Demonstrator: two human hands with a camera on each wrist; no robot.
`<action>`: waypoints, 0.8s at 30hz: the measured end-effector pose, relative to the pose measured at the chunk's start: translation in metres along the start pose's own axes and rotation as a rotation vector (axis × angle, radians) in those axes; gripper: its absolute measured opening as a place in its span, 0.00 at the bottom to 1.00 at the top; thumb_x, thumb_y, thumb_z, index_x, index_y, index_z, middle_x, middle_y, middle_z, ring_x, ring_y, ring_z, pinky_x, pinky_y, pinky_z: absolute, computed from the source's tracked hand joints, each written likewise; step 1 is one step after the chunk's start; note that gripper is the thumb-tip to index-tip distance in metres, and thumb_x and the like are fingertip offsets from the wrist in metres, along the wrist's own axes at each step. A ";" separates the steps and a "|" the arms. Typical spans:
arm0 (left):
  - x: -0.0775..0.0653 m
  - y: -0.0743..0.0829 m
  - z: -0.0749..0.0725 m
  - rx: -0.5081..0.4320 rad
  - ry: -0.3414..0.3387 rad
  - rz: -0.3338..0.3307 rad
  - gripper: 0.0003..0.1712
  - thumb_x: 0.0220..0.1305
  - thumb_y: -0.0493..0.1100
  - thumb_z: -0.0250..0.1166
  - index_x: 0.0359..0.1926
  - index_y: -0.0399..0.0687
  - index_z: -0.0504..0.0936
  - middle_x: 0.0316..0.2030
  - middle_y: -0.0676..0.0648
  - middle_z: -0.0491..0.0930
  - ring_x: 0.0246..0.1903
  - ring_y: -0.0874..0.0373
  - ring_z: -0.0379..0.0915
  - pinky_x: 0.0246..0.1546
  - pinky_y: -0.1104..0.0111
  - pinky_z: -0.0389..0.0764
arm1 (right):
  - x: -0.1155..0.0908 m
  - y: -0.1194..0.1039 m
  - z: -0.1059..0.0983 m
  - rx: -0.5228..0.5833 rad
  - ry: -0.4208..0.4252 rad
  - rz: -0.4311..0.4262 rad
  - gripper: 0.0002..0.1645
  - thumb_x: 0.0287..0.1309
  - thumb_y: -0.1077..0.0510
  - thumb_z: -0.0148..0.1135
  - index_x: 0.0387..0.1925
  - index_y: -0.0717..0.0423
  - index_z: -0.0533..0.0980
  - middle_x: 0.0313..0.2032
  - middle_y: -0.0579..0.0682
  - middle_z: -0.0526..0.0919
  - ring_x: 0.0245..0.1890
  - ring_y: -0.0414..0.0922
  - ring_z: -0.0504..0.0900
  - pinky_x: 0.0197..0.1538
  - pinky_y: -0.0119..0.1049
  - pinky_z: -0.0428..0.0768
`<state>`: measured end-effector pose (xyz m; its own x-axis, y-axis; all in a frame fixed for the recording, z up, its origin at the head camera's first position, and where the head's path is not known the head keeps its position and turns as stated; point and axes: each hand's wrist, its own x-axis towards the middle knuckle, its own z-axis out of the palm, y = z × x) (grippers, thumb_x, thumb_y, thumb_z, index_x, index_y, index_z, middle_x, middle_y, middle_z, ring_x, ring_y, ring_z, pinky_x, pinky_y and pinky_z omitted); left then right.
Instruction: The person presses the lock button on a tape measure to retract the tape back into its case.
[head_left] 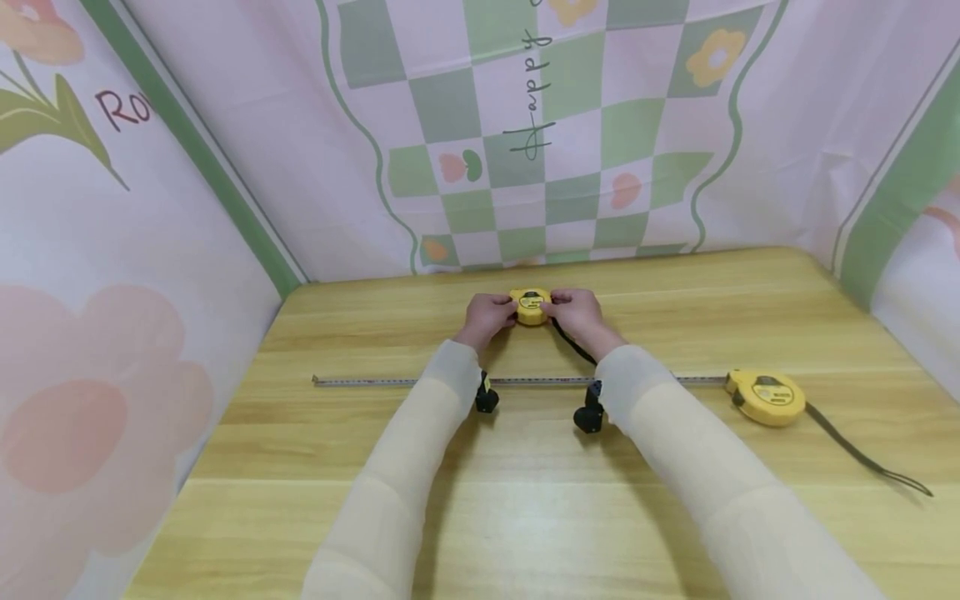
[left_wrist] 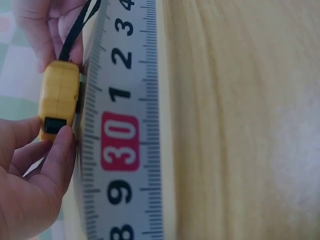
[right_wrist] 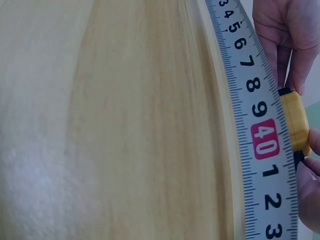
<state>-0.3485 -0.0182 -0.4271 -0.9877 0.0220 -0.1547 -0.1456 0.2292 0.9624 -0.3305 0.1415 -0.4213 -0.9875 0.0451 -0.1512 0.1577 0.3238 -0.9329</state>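
Observation:
Near the back of the table, a yellow tape measure [head_left: 531, 308] is held between both hands. My left hand [head_left: 490, 317] pinches its left side between thumb and fingers. On its right side my right hand [head_left: 579, 312] grips the case, where a black wrist strap [head_left: 573, 340] hangs down. In the left wrist view the case [left_wrist: 58, 92] is seen edge-on, with fingers at both ends. Below the hands, a second yellow tape measure [head_left: 771, 398] lies at the right, its blade [head_left: 536, 382] drawn out leftward across the table under the forearms.
The wooden table [head_left: 525, 517] meets a patterned cloth [head_left: 517, 192] behind it and more cloth at both sides. A dark strap [head_left: 855, 450] trails from the right-hand tape measure. Black wrist cameras [head_left: 590, 408] hang under the sleeves, overlapping the long blade.

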 end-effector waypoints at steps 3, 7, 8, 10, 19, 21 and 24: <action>-0.001 0.001 -0.001 0.005 -0.007 -0.001 0.19 0.67 0.35 0.62 0.57 0.29 0.77 0.54 0.35 0.78 0.45 0.51 0.82 0.37 0.74 0.84 | -0.001 -0.001 -0.001 -0.012 -0.001 -0.002 0.30 0.67 0.61 0.59 0.66 0.69 0.64 0.63 0.63 0.71 0.63 0.53 0.70 0.59 0.39 0.77; -0.002 0.001 -0.003 0.010 -0.019 -0.011 0.19 0.67 0.35 0.62 0.57 0.30 0.77 0.54 0.35 0.78 0.44 0.51 0.82 0.38 0.74 0.84 | -0.003 -0.003 -0.002 -0.047 -0.002 -0.010 0.32 0.66 0.61 0.60 0.67 0.69 0.64 0.63 0.64 0.71 0.63 0.54 0.70 0.61 0.40 0.75; -0.002 0.001 -0.003 0.008 -0.022 -0.013 0.19 0.67 0.35 0.62 0.57 0.30 0.77 0.54 0.35 0.78 0.44 0.51 0.82 0.38 0.73 0.84 | -0.004 -0.003 -0.002 -0.052 -0.002 -0.011 0.32 0.65 0.60 0.60 0.67 0.69 0.64 0.62 0.63 0.71 0.63 0.54 0.70 0.61 0.40 0.75; -0.002 0.001 -0.004 -0.001 -0.031 -0.014 0.19 0.67 0.35 0.62 0.57 0.30 0.77 0.54 0.35 0.78 0.45 0.51 0.81 0.38 0.73 0.84 | -0.005 -0.004 -0.003 -0.046 -0.011 -0.011 0.33 0.65 0.61 0.61 0.67 0.69 0.63 0.62 0.64 0.71 0.62 0.55 0.70 0.61 0.41 0.75; -0.006 0.004 -0.017 0.009 -0.061 -0.018 0.21 0.67 0.36 0.62 0.59 0.30 0.75 0.53 0.35 0.78 0.45 0.49 0.81 0.41 0.70 0.84 | -0.009 -0.005 -0.013 -0.038 -0.083 -0.020 0.35 0.65 0.62 0.60 0.69 0.68 0.59 0.63 0.66 0.69 0.58 0.57 0.74 0.56 0.40 0.79; -0.007 0.007 -0.022 0.025 -0.069 -0.015 0.22 0.67 0.37 0.62 0.59 0.31 0.75 0.52 0.36 0.79 0.45 0.49 0.81 0.43 0.69 0.84 | -0.010 -0.005 -0.018 -0.050 -0.105 -0.024 0.36 0.66 0.62 0.59 0.70 0.68 0.58 0.63 0.66 0.67 0.57 0.57 0.75 0.56 0.40 0.80; -0.010 0.011 -0.031 0.053 -0.094 -0.010 0.22 0.67 0.39 0.62 0.59 0.34 0.75 0.51 0.38 0.80 0.47 0.49 0.80 0.43 0.69 0.84 | -0.013 -0.007 -0.026 -0.111 -0.129 -0.047 0.36 0.66 0.60 0.59 0.70 0.67 0.58 0.64 0.66 0.67 0.56 0.58 0.75 0.55 0.41 0.80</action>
<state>-0.3420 -0.0459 -0.4079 -0.9763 0.1097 -0.1866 -0.1496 0.2810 0.9480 -0.3186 0.1628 -0.4043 -0.9835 -0.0915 -0.1559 0.1029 0.4254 -0.8991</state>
